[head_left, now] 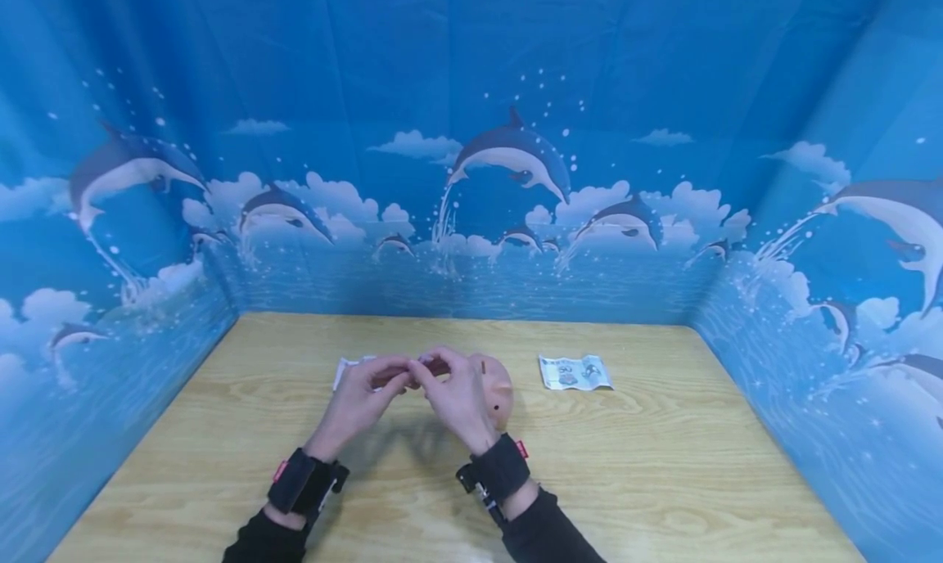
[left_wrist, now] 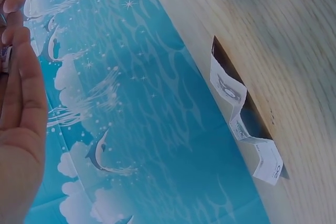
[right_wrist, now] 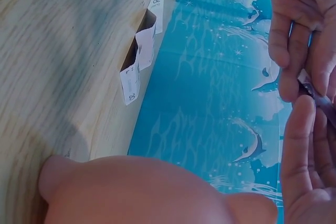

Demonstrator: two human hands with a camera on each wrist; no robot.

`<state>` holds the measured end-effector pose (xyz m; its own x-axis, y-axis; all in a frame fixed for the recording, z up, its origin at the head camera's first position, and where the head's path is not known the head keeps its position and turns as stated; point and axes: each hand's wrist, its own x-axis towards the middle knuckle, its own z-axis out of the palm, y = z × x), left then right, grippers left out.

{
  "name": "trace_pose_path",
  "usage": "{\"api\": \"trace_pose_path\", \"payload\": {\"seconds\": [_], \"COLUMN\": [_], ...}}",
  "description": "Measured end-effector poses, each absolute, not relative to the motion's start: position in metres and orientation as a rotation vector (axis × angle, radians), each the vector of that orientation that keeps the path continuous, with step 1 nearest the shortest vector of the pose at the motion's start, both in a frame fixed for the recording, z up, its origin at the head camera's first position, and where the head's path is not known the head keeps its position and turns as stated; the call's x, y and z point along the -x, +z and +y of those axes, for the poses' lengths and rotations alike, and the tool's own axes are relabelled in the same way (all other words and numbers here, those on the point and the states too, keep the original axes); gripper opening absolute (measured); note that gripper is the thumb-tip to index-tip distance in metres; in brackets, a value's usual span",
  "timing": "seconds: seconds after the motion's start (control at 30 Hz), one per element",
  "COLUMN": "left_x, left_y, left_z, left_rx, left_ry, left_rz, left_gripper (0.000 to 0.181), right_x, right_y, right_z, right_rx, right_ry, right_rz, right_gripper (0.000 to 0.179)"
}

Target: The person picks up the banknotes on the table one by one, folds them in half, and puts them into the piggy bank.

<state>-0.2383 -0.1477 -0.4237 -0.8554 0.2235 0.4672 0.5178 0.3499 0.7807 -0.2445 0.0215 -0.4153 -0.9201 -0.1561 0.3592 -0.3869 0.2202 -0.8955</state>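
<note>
Both hands meet above the table, in the middle of the head view. My left hand [head_left: 364, 395] and right hand [head_left: 458, 395] pinch a small folded banknote [right_wrist: 321, 101] between their fingertips. Most of the note is hidden by the fingers; a purplish strip of it shows in the right wrist view. Just beyond the right hand stands a pink piggy bank [head_left: 499, 383] with a dark slot on top, partly covered by that hand. Its rounded body [right_wrist: 136, 195] fills the bottom of the right wrist view.
A zigzag-creased banknote [left_wrist: 239, 124] marked 20 stands on the table behind the left hand. Another creased banknote [head_left: 575, 372] marked 50 lies right of the piggy bank. A blue dolphin-print curtain [head_left: 471, 276] borders the wooden table [head_left: 663, 465] at the back and sides.
</note>
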Motion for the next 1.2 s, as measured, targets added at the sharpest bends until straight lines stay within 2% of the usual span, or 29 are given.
{"api": "trace_pose_path", "payload": {"seconds": [0.2,0.6,0.87,1.2], "left_x": [0.2392,0.238,0.2366,0.2373], "left_y": [-0.424,-0.4237,-0.4237,-0.4242], "left_z": [-0.148,-0.1489,-0.148,-0.1471], "left_rx": [0.592,0.593,0.661,0.645], "left_ry": [-1.617,-1.408,-1.461,-1.474], "left_rz": [-2.335,-2.313,-2.344,-2.323], "left_gripper": [0.023,0.013,0.022,0.024], "right_x": [0.2447,0.2428,0.2438,0.2448], "right_y": [-0.4149,-0.4158,-0.4166,-0.4168], "right_z": [0.0211,0.022,0.0215,0.0217], "right_rx": [-0.521,-0.518,-0.532,-0.633], "right_ry": [1.784,1.838,1.837,1.832], "right_rz": [-2.339,-2.274,-2.236,-2.262], "right_gripper": [0.016,0.019,0.02,0.027]}}
